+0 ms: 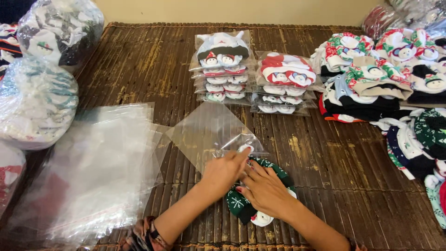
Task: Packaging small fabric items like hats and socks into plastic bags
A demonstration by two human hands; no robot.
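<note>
My left hand (223,171) pinches the near edge of a clear plastic bag (209,130) that lies flat on the brown woven mat. My right hand (264,189) presses down on a folded pair of dark green socks (241,204) with white snowflakes and snowman faces. The socks sit right at the bag's mouth, and one white snowman tip (245,148) reaches just inside the bag. Both hands touch each other above the socks.
A loose stack of clear bags (93,172) lies at the left. Two piles of bagged socks (223,65) (284,81) stand at the back middle. Unbagged festive socks (385,79) are heaped at the right. Full plastic sacks (37,102) sit along the left edge.
</note>
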